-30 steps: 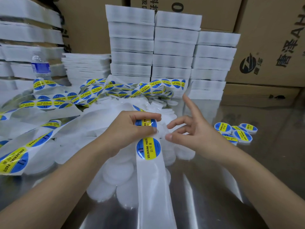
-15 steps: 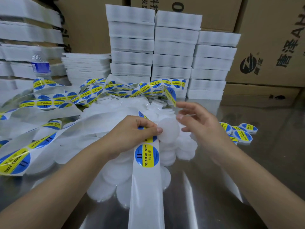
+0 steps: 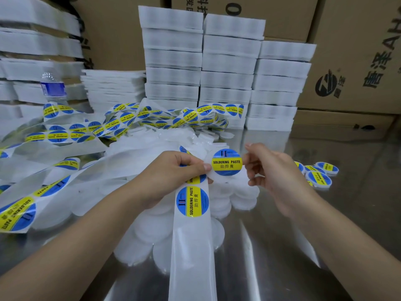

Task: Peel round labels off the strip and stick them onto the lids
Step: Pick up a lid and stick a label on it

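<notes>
left hand (image 3: 173, 173) grips strip (image 3: 193, 246), right hand (image 3: 272, 170) pinches labelled lid (image 3: 226, 162).

strip (image 3: 192, 235): from the bottom middle up to the left hand (image 3: 171, 177), over the pile of lids (image 3: 152, 235).
lid (image 3: 226, 162): middle, between the left hand and right hand (image 3: 273, 172).
pile of lids: on the tabletop (image 3: 282, 257), under both hands.
labelled lids (image 3: 319, 174): right, on the tabletop.
loose strips (image 3: 130, 120): left, behind the pile.
stacks (image 3: 227, 68): top middle, behind the loose strips.
bottle (image 3: 53, 86): upper left.
boxes (image 3: 358, 51): behind the stacks.
</notes>
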Demonstrator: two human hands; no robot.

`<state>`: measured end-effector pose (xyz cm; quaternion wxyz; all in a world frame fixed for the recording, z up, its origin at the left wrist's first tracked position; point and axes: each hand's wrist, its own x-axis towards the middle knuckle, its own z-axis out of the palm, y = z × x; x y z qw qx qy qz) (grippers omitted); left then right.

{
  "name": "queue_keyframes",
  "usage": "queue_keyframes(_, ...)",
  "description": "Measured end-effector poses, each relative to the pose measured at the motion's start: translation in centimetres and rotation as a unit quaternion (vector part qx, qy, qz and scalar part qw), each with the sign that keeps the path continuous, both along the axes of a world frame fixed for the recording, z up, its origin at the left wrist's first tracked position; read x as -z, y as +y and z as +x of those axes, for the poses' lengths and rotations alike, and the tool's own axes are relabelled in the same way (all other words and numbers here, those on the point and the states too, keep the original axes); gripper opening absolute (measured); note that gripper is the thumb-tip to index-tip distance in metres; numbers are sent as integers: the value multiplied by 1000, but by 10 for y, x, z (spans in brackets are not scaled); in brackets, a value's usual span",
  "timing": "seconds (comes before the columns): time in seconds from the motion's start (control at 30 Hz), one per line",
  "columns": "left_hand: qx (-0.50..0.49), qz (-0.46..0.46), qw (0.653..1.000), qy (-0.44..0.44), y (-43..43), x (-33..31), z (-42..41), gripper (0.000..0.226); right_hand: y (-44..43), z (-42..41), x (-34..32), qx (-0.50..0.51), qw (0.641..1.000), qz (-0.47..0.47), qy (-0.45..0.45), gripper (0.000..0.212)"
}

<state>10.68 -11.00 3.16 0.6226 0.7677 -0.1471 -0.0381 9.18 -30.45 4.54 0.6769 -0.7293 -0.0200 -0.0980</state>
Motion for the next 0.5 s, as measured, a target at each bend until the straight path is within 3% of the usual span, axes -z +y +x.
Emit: queue_keyframes(0.5,6,-6,1000,3,0,-2,-1,18,2,-1,-1,7,1000,-18,16,42)
